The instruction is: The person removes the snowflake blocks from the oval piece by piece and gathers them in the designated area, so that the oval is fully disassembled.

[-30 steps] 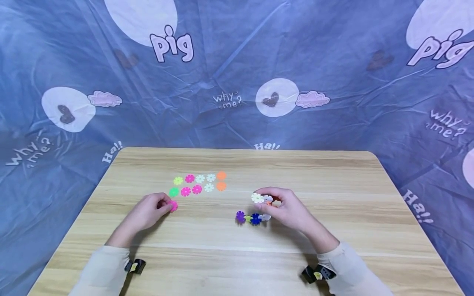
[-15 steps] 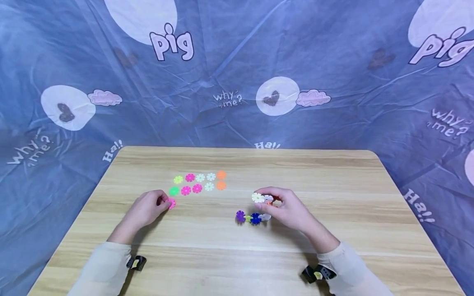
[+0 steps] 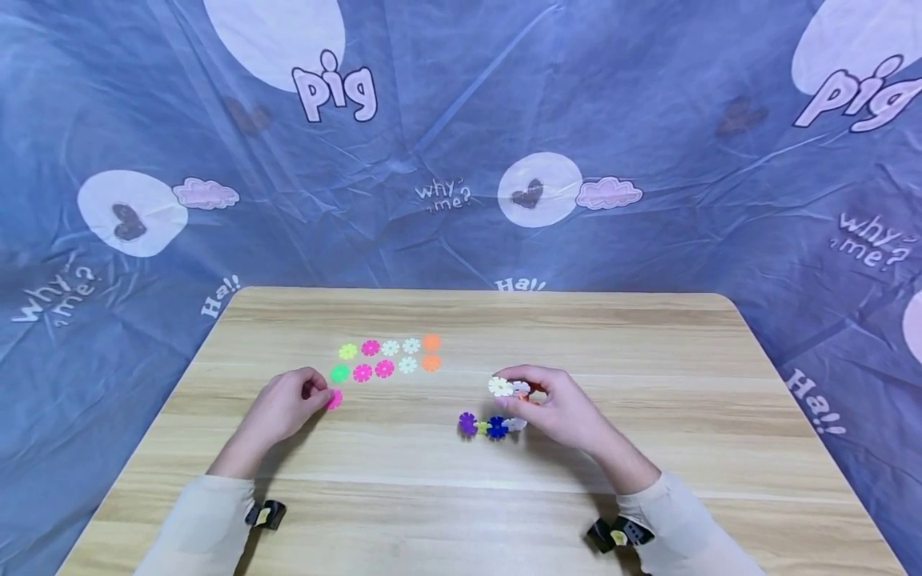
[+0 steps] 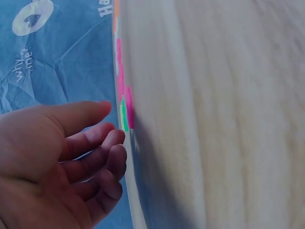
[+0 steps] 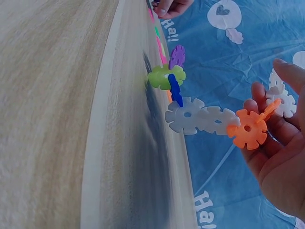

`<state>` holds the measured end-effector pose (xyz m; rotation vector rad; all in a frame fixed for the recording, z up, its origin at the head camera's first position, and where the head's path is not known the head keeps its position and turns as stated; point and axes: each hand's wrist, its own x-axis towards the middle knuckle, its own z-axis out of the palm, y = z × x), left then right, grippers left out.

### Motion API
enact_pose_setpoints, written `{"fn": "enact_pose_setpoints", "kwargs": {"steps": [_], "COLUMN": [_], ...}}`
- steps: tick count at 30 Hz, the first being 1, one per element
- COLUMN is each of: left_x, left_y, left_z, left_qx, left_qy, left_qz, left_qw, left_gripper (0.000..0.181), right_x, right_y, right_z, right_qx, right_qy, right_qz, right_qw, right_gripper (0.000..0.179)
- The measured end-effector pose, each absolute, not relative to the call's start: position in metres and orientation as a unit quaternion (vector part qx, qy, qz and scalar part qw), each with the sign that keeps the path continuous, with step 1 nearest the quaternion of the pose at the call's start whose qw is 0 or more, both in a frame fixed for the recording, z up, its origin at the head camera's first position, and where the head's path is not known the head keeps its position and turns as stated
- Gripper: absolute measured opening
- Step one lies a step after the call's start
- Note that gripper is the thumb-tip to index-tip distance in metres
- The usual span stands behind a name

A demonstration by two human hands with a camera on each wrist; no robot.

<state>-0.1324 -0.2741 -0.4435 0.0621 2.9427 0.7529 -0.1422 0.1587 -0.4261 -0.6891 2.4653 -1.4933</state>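
My left hand is low over the left part of the table, its thumb and index fingertips at the edge of a pink snowflake disc. In the left wrist view the thumb and fingers are loosely bent with a gap between them, and that pink disc lies just beyond. My right hand holds up a bent chain of linked snowflake discs. Purple, green, blue, whitish and orange discs make up the chain. The fingers are around its orange and white end; a white disc shows at the fingertips.
Two rows of flat snowflake discs lie left of centre: yellow, green, several pink, several white and two orange discs. A blue printed cloth hangs behind the wooden table.
The pink disc at my left fingertips has shifted slightly left, along with the left hand. My right hand and the chain have stayed nearly still.
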Motion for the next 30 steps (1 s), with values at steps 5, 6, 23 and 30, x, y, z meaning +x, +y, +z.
{"fn": "enact_pose_setpoints", "kwargs": {"steps": [5, 6, 23, 30], "left_x": [-0.131, -0.131, -0.128, -0.128], "left_y": [-0.271, -0.27, -0.247, -0.238], "left_z": [-0.438, -0.437, -0.429, -0.429], "left_qx": [0.01, 0.009, 0.06, 0.079], "left_qy": [0.959, 0.957, 0.917, 0.91], "left_qz": [0.279, 0.286, 0.395, 0.406], "left_qw": [0.046, 0.043, -0.001, -0.021], "left_gripper": [0.016, 0.017, 0.014, 0.016], "right_x": [-0.142, -0.142, -0.142, -0.141], "right_y": [0.158, 0.158, 0.157, 0.156], "right_z": [-0.427, -0.427, -0.428, -0.428], "right_qx": [-0.235, -0.236, -0.238, -0.232], "right_qy": [0.828, 0.827, 0.824, 0.83], "right_qz": [-0.502, -0.504, -0.509, -0.503], "right_qw": [0.082, 0.082, 0.076, 0.066], "right_gripper": [0.031, 0.031, 0.03, 0.029]}}
